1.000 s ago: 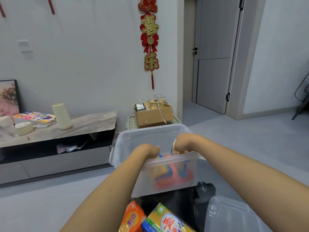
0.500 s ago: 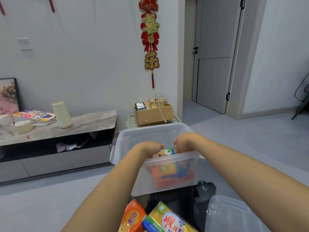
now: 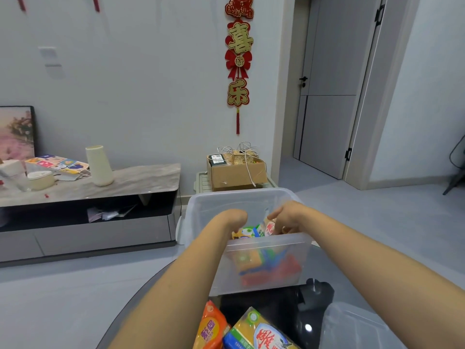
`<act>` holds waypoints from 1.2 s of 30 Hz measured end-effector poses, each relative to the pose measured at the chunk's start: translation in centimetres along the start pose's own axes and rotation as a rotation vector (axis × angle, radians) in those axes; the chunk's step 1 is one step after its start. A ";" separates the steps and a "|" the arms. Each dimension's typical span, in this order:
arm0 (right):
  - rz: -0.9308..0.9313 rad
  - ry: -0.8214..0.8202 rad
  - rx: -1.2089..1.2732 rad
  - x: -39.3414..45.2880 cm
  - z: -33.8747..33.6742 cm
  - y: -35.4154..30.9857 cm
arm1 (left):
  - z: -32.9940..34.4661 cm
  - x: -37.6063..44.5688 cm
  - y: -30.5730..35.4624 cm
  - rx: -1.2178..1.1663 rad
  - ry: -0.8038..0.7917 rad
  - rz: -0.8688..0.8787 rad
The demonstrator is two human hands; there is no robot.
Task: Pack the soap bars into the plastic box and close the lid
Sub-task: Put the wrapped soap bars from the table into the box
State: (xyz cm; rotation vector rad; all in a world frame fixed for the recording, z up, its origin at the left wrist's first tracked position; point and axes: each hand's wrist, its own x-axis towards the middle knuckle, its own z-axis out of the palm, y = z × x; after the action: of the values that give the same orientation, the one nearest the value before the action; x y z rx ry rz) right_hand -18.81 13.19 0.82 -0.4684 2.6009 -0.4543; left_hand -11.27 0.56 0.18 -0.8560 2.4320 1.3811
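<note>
While both of your hands are down inside the plastic box [image 3: 266, 263], you are mid-packing: arranging bars, not yet near the lid step. Your left hand [image 3: 232, 219] is curled over the near wall with its fingers out of sight behind the knuckles, so I cannot tell whether they are spread or closed on anything. Your right hand [image 3: 285, 217] has fingers bent downward, and they look pinched on the top edge of a white-and-red wrapped soap bar [image 3: 269, 227] standing tilted among the others. Packed bars show as yellow, blue and red shapes through the translucent wall, low in the box. Two more bars wait outside on the dark table [image 3: 274, 308], near your body: an orange packet [image 3: 212, 328] and, touching it, a yellow packet [image 3: 261, 333]. My judgement is that the next move calls for laying the held bar flat to leave room, then pulling a hand back for the orange one. The lid [image 3: 357, 328] lies at the lower right on the table, apart from the box, clear of your reach path. A black object [image 3: 318, 293] sits just beside the box's near right corner, between box and lid; mind it when you swing the lid across. The cardboard box [image 3: 235, 172] and TV cabinet [image 3: 88, 197] are well apart and no hindrance.
</note>
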 end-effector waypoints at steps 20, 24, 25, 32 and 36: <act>0.012 -0.003 0.260 -0.1 0.6 -0.1 | 0.2 -1.4 0.5 -0.344 -0.199 0.004; -0.072 0.050 0.434 -1.6 0.5 -0.2 | 0.2 -1.5 0.6 -0.219 -0.093 0.010; -0.106 0.076 0.451 -2.2 0.3 -0.1 | 0.2 -1.9 0.8 -0.121 -0.035 0.042; -0.361 0.405 0.427 -7.6 0.9 1.3 | 1.4 -7.1 1.3 0.043 0.245 0.494; -0.430 0.464 0.566 -12.5 2.2 2.1 | 2.5 -11.5 -0.8 -0.053 0.355 0.634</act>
State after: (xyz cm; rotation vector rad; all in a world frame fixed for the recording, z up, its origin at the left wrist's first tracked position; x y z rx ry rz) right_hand -7.77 19.45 2.80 -0.7894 2.5992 -1.5489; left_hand -1.72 6.72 3.49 -0.3600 3.1329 1.5966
